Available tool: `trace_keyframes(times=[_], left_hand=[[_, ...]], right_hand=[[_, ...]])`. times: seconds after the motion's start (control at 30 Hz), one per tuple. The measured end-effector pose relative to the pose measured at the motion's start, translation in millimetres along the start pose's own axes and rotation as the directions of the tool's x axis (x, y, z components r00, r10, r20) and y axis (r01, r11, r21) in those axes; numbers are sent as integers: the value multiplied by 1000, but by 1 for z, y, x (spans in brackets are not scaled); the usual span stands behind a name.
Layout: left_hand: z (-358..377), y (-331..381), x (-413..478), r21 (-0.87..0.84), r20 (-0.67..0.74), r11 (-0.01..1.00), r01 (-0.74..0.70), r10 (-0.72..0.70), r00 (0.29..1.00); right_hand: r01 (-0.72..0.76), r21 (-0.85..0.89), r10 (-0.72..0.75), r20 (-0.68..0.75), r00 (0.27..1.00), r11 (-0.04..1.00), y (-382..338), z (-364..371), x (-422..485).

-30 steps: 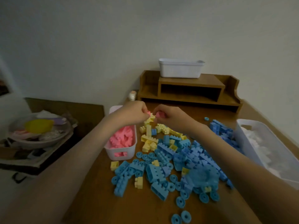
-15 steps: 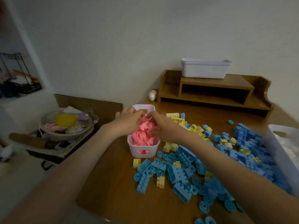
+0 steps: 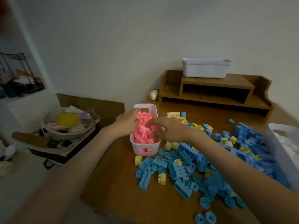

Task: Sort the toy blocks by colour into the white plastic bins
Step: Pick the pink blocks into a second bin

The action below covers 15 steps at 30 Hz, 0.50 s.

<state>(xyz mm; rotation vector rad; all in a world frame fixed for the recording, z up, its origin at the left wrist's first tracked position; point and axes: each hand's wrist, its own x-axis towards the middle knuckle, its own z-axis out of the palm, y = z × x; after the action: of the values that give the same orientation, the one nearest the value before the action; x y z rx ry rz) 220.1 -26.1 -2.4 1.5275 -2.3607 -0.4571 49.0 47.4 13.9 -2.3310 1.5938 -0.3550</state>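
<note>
A small white bin (image 3: 146,151) near the table's left edge is heaped with pink blocks (image 3: 144,125). My left hand (image 3: 127,122) lies over the bin's left rim, its loosely bent fingers touching the pink heap. From the right, my right hand (image 3: 169,129) reaches in with fingers spread flat on the pink blocks. Blue blocks and wheels (image 3: 179,171) mixed with yellow blocks (image 3: 173,114) cover the table to the right of and in front of the bin. Whether a block sits under either palm is hidden.
A large white bin (image 3: 278,143) with white contents stands at the right edge. Another white bin (image 3: 205,70) sits on a wooden shelf unit (image 3: 216,89) at the back. Left of the table, a box holds a bowl of clutter (image 3: 68,125).
Both hands moved left from above the yellow blocks to the pink bin and came down onto its pink heap. The camera turned left with them.
</note>
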Motion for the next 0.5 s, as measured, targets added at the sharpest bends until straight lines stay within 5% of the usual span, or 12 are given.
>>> trace_keyframes(times=[0.07,0.2,0.37,0.5], left_hand=[[2,2,-1,168,-104,986,11,6,995],[4,16,-5,165,-149,986,-2,27,988],[-4,21,-16,-75,-85,996,38,-45,995],[-6,21,-28,-44,37,999,-29,31,999]], right_hand=[[15,23,-15,15,1000,1000,-2,1,-4],[19,154,-23,22,999,988,-3,0,-14],[11,191,-18,32,999,981,-4,1,-23],[44,66,-45,21,999,997,-12,2,-23]])
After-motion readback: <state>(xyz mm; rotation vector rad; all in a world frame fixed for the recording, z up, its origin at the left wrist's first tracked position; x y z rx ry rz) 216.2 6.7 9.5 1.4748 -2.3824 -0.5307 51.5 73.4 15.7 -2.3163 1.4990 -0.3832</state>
